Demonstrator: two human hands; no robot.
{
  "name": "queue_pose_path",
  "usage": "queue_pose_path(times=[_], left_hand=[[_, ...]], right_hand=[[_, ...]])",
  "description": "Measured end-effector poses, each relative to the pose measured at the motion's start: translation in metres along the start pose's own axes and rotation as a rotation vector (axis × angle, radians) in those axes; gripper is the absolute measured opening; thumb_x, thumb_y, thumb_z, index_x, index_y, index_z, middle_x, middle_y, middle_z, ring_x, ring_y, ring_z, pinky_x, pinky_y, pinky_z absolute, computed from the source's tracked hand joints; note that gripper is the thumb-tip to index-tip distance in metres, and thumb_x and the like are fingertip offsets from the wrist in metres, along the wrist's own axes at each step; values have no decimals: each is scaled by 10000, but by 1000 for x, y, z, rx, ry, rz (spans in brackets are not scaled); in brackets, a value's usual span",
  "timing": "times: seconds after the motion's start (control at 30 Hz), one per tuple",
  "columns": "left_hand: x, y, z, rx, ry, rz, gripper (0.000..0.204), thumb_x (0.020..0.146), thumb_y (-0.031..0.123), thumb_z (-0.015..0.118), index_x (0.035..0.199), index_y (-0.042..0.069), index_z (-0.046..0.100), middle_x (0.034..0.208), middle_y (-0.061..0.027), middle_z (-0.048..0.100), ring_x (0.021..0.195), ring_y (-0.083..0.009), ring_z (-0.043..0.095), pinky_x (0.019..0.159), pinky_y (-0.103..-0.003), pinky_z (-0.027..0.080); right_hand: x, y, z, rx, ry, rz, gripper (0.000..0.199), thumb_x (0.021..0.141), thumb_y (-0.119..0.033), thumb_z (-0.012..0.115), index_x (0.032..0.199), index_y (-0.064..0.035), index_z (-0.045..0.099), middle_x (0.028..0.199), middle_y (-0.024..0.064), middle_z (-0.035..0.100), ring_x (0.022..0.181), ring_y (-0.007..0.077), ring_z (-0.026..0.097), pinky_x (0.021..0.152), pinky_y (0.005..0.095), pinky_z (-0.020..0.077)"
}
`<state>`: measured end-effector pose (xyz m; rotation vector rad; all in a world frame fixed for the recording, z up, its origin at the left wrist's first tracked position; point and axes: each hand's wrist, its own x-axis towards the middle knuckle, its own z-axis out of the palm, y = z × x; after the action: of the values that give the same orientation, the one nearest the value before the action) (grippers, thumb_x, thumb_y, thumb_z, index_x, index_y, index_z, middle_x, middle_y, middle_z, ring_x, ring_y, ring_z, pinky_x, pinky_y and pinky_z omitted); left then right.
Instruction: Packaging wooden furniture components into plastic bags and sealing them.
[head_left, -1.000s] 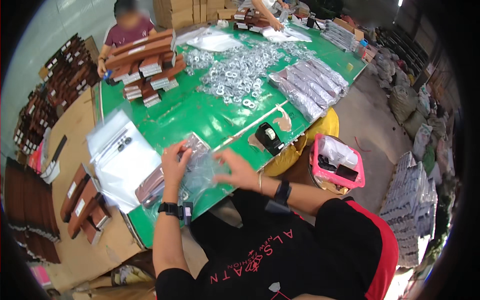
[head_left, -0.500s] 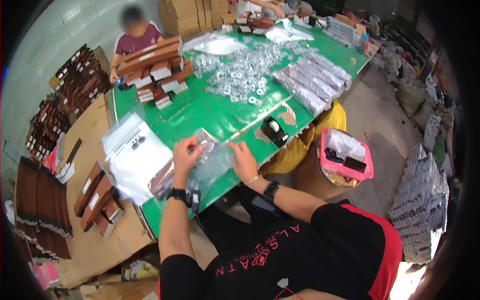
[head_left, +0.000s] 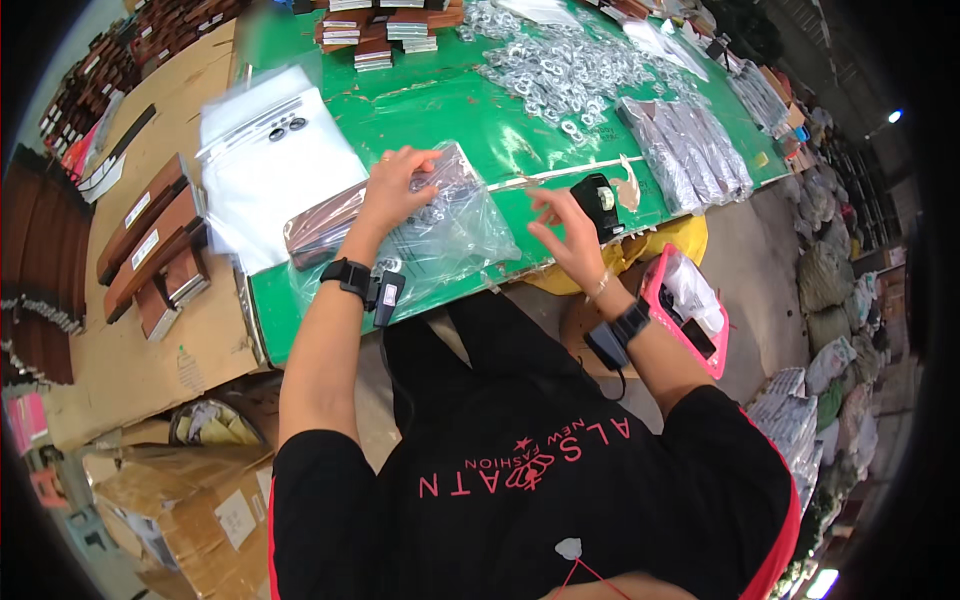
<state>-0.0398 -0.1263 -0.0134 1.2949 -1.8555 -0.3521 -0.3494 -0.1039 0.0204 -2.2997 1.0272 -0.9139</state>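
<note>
green worktable (head_left: pixel 450 110), cardboard-covered side bench (head_left: pixel 90 360), grey concrete floor (head_left: pixel 760 240)

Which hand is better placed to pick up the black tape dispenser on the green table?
Right hand: it hovers open beside the tape dispenser, while the left hand presses the clear bag.

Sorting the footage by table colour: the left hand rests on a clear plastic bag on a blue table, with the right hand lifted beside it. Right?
Not quite: the table is green, as the head view shows. The left hand does rest on the clear plastic bag, with the right hand lifted beside it.
</note>
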Motion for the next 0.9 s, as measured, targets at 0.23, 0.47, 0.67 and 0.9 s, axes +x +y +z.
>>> queue_pose_path(times=[0.23, 0.47, 0.67, 0.9], left_hand=[[-7, 3, 0, 15, 4, 3, 539, 679, 110, 708, 1213, 167, 666, 982, -44, 657, 925, -287, 581, 862, -388, 474], [-7, 7, -4, 20, -35, -11, 522, 681, 94, 699, 1198, 162, 673, 977, -61, 661, 923, -285, 587, 858, -389, 474], [-5, 9, -5, 35, -21, 36, 495, 692, 78, 681, 1182, 150, 674, 962, -65, 662, 916, -276, 592, 849, -379, 467], [-28, 26, 3, 143, -55, 34, 416, 691, 143, 746, 1100, 119, 672, 1038, -83, 586, 955, -325, 522, 794, -432, 429]], right_hand=[[40, 21, 32, -195, -162, -294, 745, 693, 40, 698, 1367, -240, 546, 1475, 106, 442, 1283, 320, 496, 1050, 459, 409], [47, 18, 45, -169, -185, -452, 479, 763, -66, 685, 1205, -250, 691, 1495, 41, 478, 1386, 295, 428, 1111, 481, 363], [59, 30, 47, -10, -257, -579, 341, 796, -124, 673, 1128, -193, 707, 1275, 18, 640, 1216, 264, 565, 992, 447, 439], [61, 30, 48, 270, -214, -239, 207, 852, -163, 663, 1042, -92, 706, 1100, 47, 704, 1053, 269, 632, 864, 393, 464]])
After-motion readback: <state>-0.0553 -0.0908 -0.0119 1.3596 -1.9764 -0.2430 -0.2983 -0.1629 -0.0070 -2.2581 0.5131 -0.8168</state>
